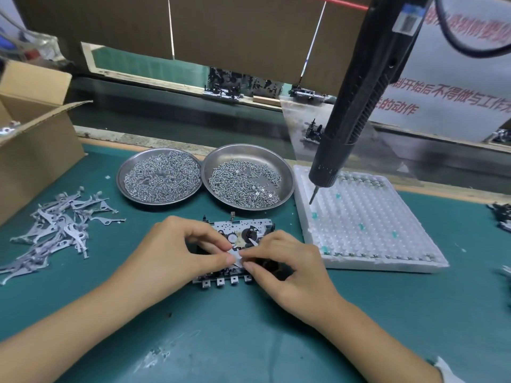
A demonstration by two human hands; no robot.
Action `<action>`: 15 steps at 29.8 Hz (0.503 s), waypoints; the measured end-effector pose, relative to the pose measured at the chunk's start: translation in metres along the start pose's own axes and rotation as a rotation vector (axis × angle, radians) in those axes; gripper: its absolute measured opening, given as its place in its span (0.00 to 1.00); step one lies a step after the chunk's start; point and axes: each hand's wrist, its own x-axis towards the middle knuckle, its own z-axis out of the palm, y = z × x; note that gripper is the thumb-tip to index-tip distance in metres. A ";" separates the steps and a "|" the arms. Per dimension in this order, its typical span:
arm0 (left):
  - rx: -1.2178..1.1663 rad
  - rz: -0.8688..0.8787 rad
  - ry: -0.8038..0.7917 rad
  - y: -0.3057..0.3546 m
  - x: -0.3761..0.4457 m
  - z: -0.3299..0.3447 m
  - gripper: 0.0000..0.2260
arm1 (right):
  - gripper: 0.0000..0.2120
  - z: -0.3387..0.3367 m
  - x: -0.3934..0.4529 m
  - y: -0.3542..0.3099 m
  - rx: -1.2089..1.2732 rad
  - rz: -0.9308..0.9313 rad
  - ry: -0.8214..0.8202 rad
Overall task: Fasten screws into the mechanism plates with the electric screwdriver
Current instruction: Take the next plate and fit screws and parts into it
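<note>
On the teal green work mat, the perforated silver metal mechanism plate with its black gear parts lies just below the picture's centre, partly covered by both hands. The left hand, coming in from 8 o'clock, and the right hand, coming in from 4 o'clock, meet over the plate's middle; their curled fingertips together pinch a small flat pale grey metal lever piece against it. At 12 o'clock from the plate sit two round stainless steel dishes side by side, their rims touching: the left dish heaped with small silver screws, the right dish holding a thinner spread of similar screws. The black electric screwdriver hangs tilted from 1 o'clock, unheld, its bit tip over the near-left corner of a white foam tray of clear bubble cells at 3 o'clock from the plate. At 9 o'clock lies a loose pile of grey stamped metal levers, with a brown cardboard box behind it at 10 o'clock.
</note>
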 end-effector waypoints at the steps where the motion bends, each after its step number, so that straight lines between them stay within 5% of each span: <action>1: 0.002 0.003 0.004 0.000 0.000 0.000 0.08 | 0.08 -0.001 0.000 0.000 -0.007 -0.005 -0.005; 15: 0.042 0.025 0.018 0.002 -0.003 0.005 0.05 | 0.03 0.003 -0.004 0.001 -0.184 -0.055 0.053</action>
